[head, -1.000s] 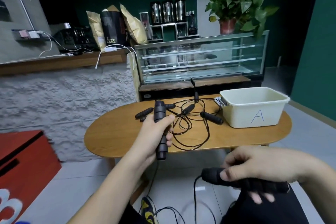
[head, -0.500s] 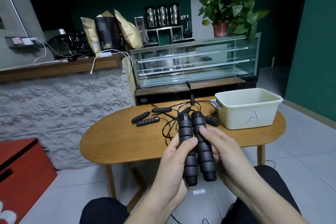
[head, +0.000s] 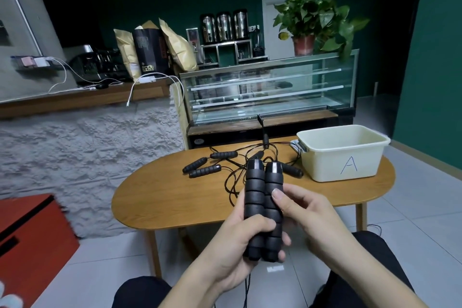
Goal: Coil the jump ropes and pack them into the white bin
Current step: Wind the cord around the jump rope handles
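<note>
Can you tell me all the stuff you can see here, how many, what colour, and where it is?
held rope handles: two, black, side by side and upright in the hands
loose rope handles: at least five, black, on the table amid tangled black cord
white bin: one, marked A, on the table's right end
table: one, wooden, oval, ahead
display case: one, glass, behind the table
potted plant: one, green, on top of the case
red box: one, on the floor, left
left hand: grips both held handles
right hand: fingers touch the right handle
</note>
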`<state>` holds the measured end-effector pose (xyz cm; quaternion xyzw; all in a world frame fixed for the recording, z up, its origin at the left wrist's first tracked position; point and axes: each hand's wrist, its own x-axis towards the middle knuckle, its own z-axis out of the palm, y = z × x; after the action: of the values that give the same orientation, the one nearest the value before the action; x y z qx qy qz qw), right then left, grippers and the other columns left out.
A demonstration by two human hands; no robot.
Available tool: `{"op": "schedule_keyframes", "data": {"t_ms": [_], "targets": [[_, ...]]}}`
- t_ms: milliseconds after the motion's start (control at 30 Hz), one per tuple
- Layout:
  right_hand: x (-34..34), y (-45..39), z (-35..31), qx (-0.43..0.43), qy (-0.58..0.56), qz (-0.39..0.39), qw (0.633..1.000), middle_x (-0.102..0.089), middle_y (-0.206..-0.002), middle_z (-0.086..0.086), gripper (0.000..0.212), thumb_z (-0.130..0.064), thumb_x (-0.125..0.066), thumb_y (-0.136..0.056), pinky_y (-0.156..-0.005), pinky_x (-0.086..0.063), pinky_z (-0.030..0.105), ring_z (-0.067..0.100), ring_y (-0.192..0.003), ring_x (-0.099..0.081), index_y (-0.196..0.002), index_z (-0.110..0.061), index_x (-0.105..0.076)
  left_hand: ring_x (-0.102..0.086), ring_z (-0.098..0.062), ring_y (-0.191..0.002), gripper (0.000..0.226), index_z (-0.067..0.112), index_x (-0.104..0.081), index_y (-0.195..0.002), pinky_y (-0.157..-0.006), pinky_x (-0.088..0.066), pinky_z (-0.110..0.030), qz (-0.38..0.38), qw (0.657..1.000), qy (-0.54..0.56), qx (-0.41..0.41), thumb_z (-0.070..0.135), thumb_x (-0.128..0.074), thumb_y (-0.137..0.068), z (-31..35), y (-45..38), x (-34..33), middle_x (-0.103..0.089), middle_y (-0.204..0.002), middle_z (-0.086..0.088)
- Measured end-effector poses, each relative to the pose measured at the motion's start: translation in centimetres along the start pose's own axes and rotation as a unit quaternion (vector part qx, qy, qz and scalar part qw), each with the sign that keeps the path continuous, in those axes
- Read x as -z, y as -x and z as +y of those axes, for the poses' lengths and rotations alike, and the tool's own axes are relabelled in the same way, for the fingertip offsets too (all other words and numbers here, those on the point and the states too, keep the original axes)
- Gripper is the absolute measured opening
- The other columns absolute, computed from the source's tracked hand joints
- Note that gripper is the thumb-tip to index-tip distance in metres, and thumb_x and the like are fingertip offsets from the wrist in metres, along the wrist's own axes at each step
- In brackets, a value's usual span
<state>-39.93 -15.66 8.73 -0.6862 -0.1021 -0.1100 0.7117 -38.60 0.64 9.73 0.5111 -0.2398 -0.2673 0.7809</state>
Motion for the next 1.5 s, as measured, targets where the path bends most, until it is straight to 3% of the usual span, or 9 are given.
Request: {"op": "schedule_keyframes", "data": {"t_ms": [167,300,400,533,633,733,933,1133,1500], "targets": [[1.3,-1.1,0.2,0.205,0.225,0.162,0.939,-0.061,-0.127,-0.010,0.035,-0.036,-0.045,-0.101,-0.100,-0.045,0.027,0.009,-0.120,-0.056,-0.133,-0.033,-0.058,-0.052,-0.029,-0.072,0.052,0.024,-0.060,-0.129,-0.059,-0.043,-0.035,-0.044,0.996,0.080,0.019,-0.004,-0.056,-0.086,0.5,0.9,-0.3,-0.055,-0.097,-0.025],[1.7,-2.6,-1.0,0.306,0.297,0.071,0.902,-0.043,-0.150,-0.010,0.058,-0.008,-0.052,-0.096,-0.115,-0.034,0.044,0.019,-0.142,-0.038,-0.150,-0.024,-0.038,-0.052,-0.025,-0.073,0.046,-0.006,-0.044,-0.137,-0.061,-0.045,-0.032,-0.105,0.988,0.101,0.044,0.000,-0.061,-0.095,1.0,1.7,-1.3,-0.055,-0.096,-0.021],[1.1,-3.4,-1.8,0.290,0.205,-0.012,0.935,-0.054,-0.139,-0.009,0.057,-0.016,-0.060,-0.090,-0.108,-0.042,0.046,0.022,-0.131,-0.052,-0.142,-0.029,-0.043,-0.053,-0.022,-0.077,0.043,-0.003,-0.042,-0.142,-0.066,-0.043,-0.031,-0.145,0.979,0.133,0.057,0.006,-0.053,-0.102,1.4,2.3,-2.0,-0.055,-0.099,-0.018],[-0.6,-3.8,-3.4,0.228,0.123,0.010,0.966,-0.065,-0.106,-0.033,0.037,-0.047,-0.050,-0.076,-0.096,-0.043,0.017,-0.004,-0.104,-0.060,-0.111,-0.036,-0.059,-0.053,-0.021,-0.084,0.045,-0.006,-0.041,-0.143,-0.073,-0.043,-0.030,-0.174,0.977,0.113,0.053,0.004,-0.051,-0.100,2.0,2.5,-2.2,-0.055,-0.104,-0.016],[-1.3,-4.1,-3.0,0.205,0.165,-0.015,0.965,-0.068,-0.098,-0.021,0.025,-0.040,-0.049,-0.082,-0.090,-0.045,0.019,-0.007,-0.094,-0.059,-0.104,-0.041,-0.061,-0.053,-0.021,-0.084,0.046,-0.007,-0.043,-0.142,-0.071,-0.044,-0.031,-0.179,0.976,0.113,0.059,0.000,-0.052,-0.097,2.5,2.4,-2.1,-0.053,-0.103,-0.017],[-1.2,-3.6,-3.7,0.192,0.338,-0.040,0.921,-0.061,-0.079,-0.025,0.027,-0.024,-0.045,-0.086,-0.072,-0.042,0.013,-0.012,-0.079,-0.056,-0.084,-0.049,-0.054,-0.051,-0.020,-0.072,0.040,-0.005,-0.055,-0.131,-0.058,-0.043,-0.029,-0.146,0.984,0.089,0.048,0.004,-0.064,-0.093,3.5,1.7,-0.8,-0.055,-0.093,-0.016],[0.2,-3.7,-5.5,0.223,0.537,-0.070,0.811,-0.058,-0.078,-0.001,0.009,-0.024,-0.037,-0.098,-0.064,-0.051,0.040,0.024,-0.068,-0.060,-0.092,-0.025,-0.044,-0.046,-0.019,-0.057,0.021,0.004,-0.064,-0.092,-0.048,-0.037,-0.025,0.005,0.986,-0.160,-0.043,0.021,-0.074,-0.086,6.2,0.4,0.8,-0.055,-0.078,-0.014],[0.1,-2.6,-8.4,0.218,0.556,-0.054,0.801,-0.049,-0.064,-0.003,0.019,-0.030,-0.036,-0.105,-0.056,-0.044,0.031,0.015,-0.056,-0.052,-0.092,-0.020,-0.046,-0.057,-0.005,-0.067,0.018,0.039,-0.061,-0.082,-0.062,-0.043,-0.023,0.142,0.777,-0.579,-0.201,0.028,-0.072,-0.090,8.7,-0.4,0.1,-0.063,-0.069,0.019],[0.8,-0.9,-14.2,0.220,0.580,-0.045,0.783,-0.061,-0.064,-0.007,0.029,-0.043,-0.047,-0.097,-0.058,-0.043,0.022,0.007,-0.062,-0.056,-0.084,-0.025,-0.066,-0.062,-0.025,-0.094,0.043,0.023,-0.046,-0.128,-0.063,-0.039,-0.032,0.156,0.426,-0.868,-0.200,0.015,-0.060,-0.089,10.7,-1.7,1.8,-0.059,-0.105,0.001]]}}
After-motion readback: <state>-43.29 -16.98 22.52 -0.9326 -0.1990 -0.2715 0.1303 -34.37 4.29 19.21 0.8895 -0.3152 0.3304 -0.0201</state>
